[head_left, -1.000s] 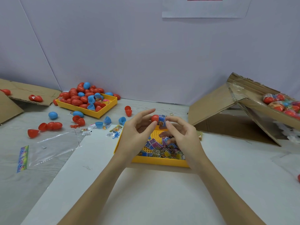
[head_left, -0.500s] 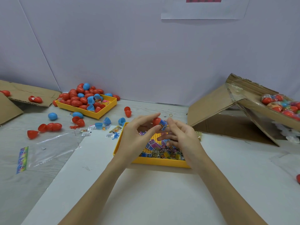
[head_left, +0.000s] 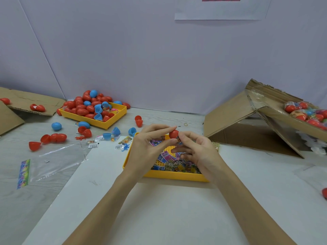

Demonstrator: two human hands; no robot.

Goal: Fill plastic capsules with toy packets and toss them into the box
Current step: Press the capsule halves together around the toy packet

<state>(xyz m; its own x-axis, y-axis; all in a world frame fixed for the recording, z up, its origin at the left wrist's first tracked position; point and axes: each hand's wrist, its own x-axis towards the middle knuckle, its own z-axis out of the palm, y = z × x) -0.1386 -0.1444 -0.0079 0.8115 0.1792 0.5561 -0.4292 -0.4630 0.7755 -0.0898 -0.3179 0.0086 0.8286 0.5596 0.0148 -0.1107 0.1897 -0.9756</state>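
My left hand (head_left: 147, 147) pinches a red capsule (head_left: 173, 133) between thumb and forefinger above the yellow packet tray (head_left: 174, 175). My right hand (head_left: 196, 151) meets it from the right, its fingertips pinching a small toy packet (head_left: 178, 139) against the capsule's lower side. Colourful packets (head_left: 168, 157) lie in the tray beneath both hands. At the far right a cardboard box (head_left: 276, 110) holds filled capsules (head_left: 306, 113).
A second yellow tray (head_left: 116, 116) heaped with red and blue capsules stands at the back left. Loose capsule halves (head_left: 54, 137), small packets and a clear plastic bag (head_left: 53, 160) lie on the left of the table. Flat cardboard (head_left: 26, 101) sits far left.
The blue packet that stuck out beside the capsule is now mostly tucked under it. Both hands have closed in a little on the capsule.
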